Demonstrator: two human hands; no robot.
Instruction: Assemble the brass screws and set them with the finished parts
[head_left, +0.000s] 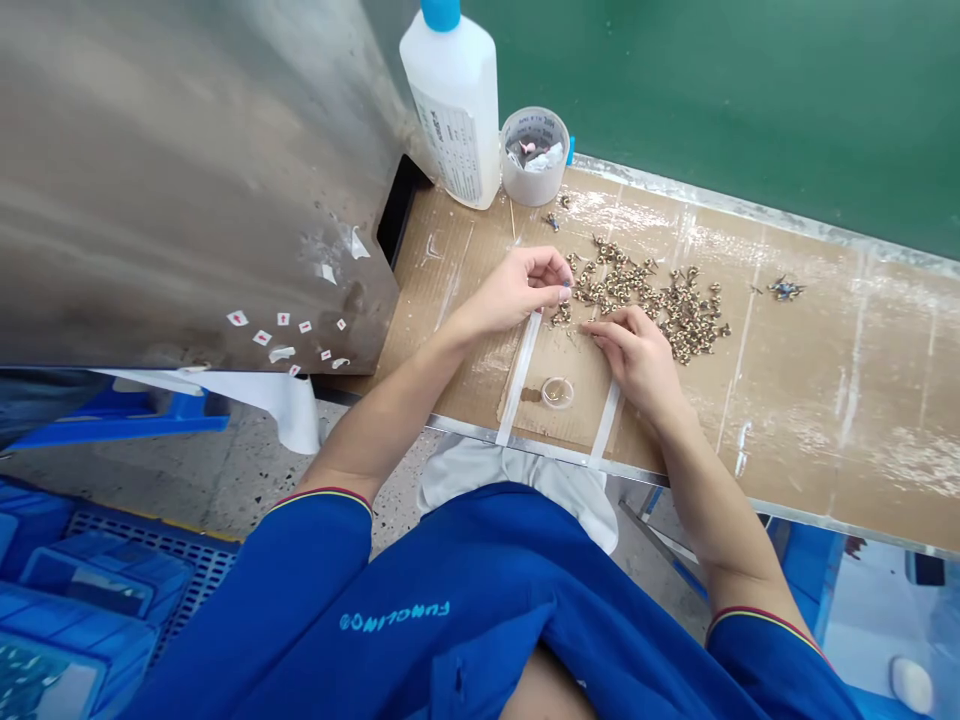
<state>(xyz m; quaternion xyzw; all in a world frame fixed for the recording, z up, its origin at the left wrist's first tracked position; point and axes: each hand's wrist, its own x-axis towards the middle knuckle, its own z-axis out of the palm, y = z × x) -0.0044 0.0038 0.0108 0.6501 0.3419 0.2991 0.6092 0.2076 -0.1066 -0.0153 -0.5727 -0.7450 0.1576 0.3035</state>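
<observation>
My left hand pinches one fitting, fingertips clamped; my right hand lies on the cardboard, fingers together, holding nothing visible; the brass fittings are mostly still heaped.

Left hand pinching a tiny part, too small to make out, at 9 o'clock of a loose heap of brass fittings. Right hand at the heap's 7 o'clock, fingers just beside it, above a taped cardboard sheet. White blue-capped bottle and plastic tub at 11 o'clock on the surface.
</observation>
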